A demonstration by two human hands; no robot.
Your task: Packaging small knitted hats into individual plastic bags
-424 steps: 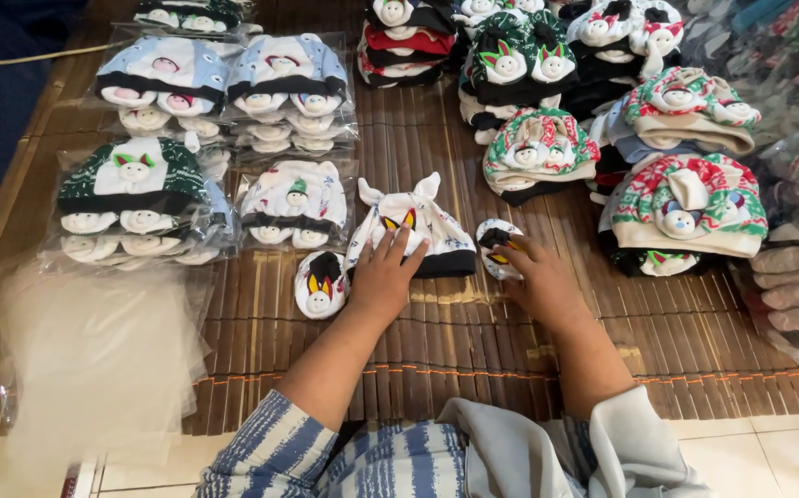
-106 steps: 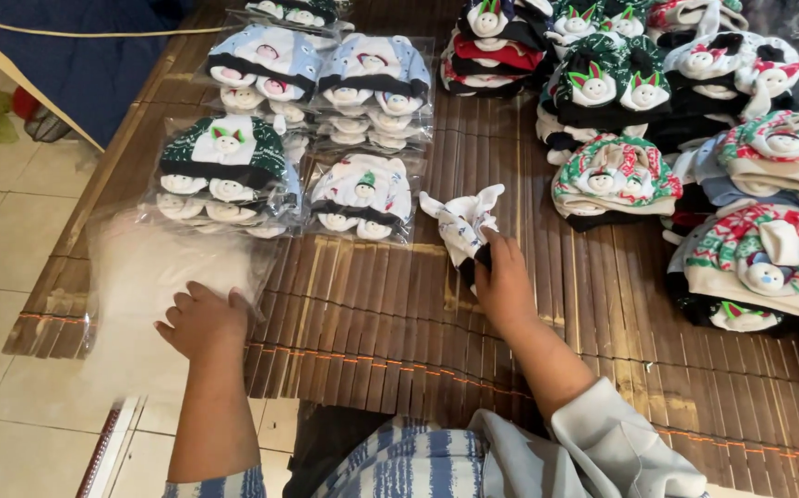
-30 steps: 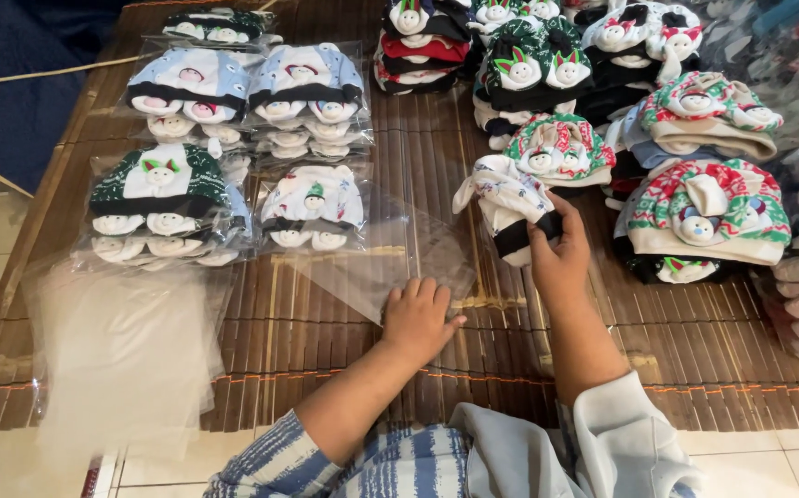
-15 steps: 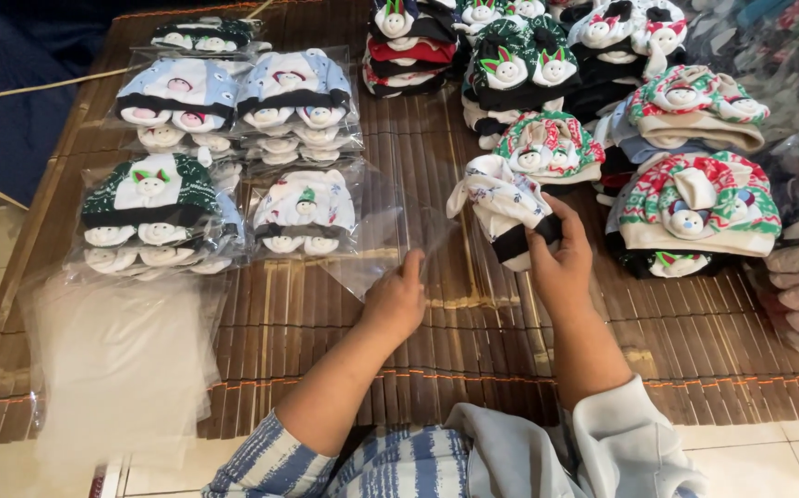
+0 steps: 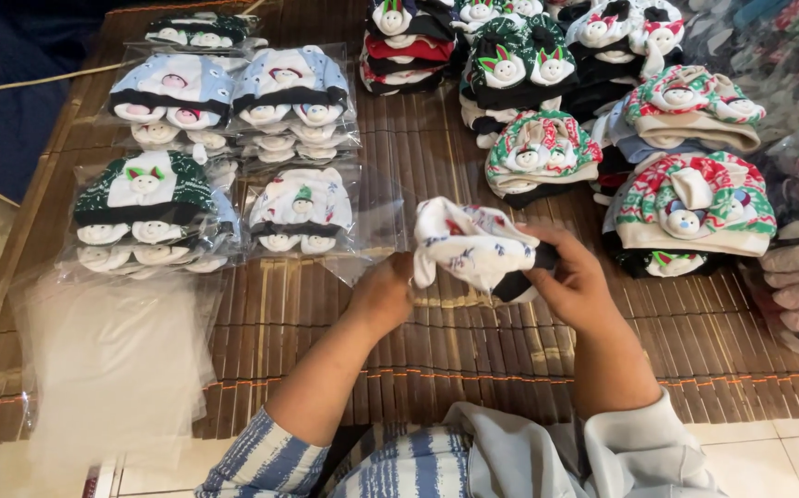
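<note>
Brown bamboo mat (image 5: 510,350) carries everything: near its front edge, mid-width, a white printed baby hat (image 5: 473,247) is pinched between left hand (image 5: 383,293) and right hand (image 5: 573,281), a clear bag (image 5: 372,235) at the left fingers, bagged hats (image 5: 300,210) just beyond.

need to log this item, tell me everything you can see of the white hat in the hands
The white hat looks like soft knit fabric, white with small red and blue flecks and a dark band at its right end. It is bunched and held above the slatted bamboo mat, the left hand at its left edge, the right hand gripping the dark band.
</note>
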